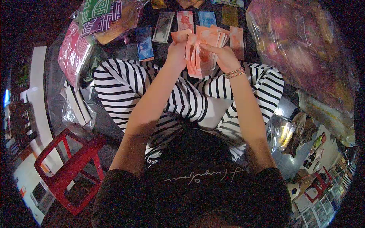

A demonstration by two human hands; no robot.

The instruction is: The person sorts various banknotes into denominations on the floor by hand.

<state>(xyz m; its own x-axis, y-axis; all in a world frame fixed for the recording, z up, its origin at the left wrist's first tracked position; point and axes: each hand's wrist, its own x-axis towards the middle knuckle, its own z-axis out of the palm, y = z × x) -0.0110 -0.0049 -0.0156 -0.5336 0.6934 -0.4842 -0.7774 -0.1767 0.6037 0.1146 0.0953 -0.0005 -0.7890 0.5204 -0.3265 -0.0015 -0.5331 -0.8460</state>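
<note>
Above my crossed legs, both hands hold a fanned bundle of orange-red paper notes (pixel 207 57) that look like banknotes. My left hand (pixel 177 49) pinches the left edge of the fan, with one note jutting out above its fingers. On the other side my right hand (pixel 225 57), a braided bracelet at its wrist, grips the bundle with its thumb across the front. Beyond the hands lie separate stacks: blue notes (pixel 144 43), greyish-green notes (pixel 163 26), red notes (pixel 185 19), lighter blue notes (pixel 207 19) and orange-red notes (pixel 236 41).
Plastic-wrapped packs with green, purple and pink patterns (pixel 76 53) lie on the left. A large clear bag with pinkish contents (pixel 300 49) fills the right. A red plastic stool (pixel 72 171) stands at lower left. A gold-brown stack (pixel 229 16) lies at the back.
</note>
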